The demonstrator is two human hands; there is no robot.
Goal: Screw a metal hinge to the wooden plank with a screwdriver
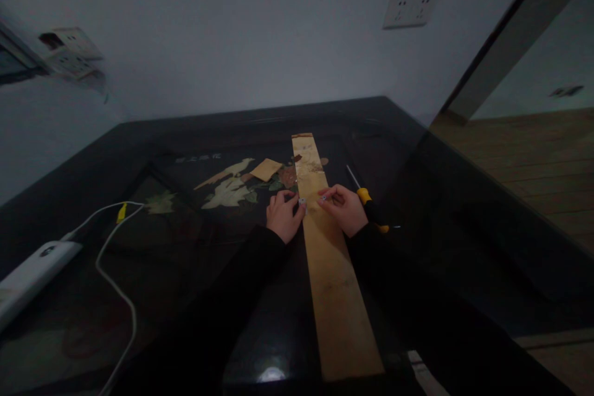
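"What does the person have on?"

"Long sleeves. The left sleeve (pixel 232 288) is black, and the right sleeve (pixel 406 281) looks the same."

"Any pattern in the cloth?"

"It's too dark to tell. Both read as one plain, deep black, with folds and seams lost in the shade."

"How far down do they reach?"

"To about the wrists. The left cuff (pixel 267 236) ends just short of the left hand (pixel 283 218), the right cuff (pixel 361 235) just short of the right hand (pixel 347 209)."

"And the hands?"

"Bare, with slim fingers (pixel 274 201). The nails are too small to make out."
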